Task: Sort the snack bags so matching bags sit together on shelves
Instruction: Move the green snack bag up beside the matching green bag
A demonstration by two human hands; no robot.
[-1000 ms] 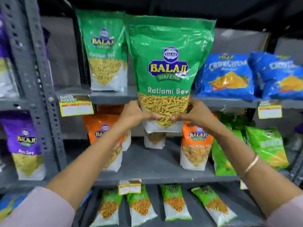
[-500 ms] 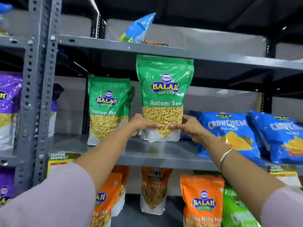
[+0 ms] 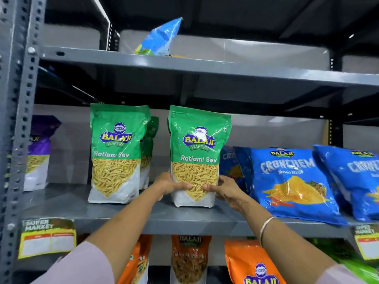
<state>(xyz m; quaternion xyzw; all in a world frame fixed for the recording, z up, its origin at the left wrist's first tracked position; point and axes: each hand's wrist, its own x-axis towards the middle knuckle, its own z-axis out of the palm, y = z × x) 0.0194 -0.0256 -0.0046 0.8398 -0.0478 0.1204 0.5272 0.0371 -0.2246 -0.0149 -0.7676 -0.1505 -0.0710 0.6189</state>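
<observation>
A green Ratlami Sev bag (image 3: 198,148) stands upright on the grey middle shelf (image 3: 143,219), its base touching the shelf. My left hand (image 3: 171,184) grips its lower left side and my right hand (image 3: 222,188) grips its lower right side. A matching green Ratlami Sev bag (image 3: 115,152) stands a short way to the left, with another green bag (image 3: 150,140) partly hidden behind it. Blue Crunchem bags (image 3: 287,181) lean just right of my right hand.
A blue bag (image 3: 162,37) lies on the top shelf. A purple bag (image 3: 39,152) stands behind the perforated grey upright (image 3: 18,119) at the left. Orange Balaji bags (image 3: 252,261) fill the shelf below. Yellow price tags (image 3: 47,237) hang on the shelf edge.
Both hands carried the green bag up and back from in front of the shelves, then lowered it onto the middle shelf beside the matching bag. The view tilted upward.
</observation>
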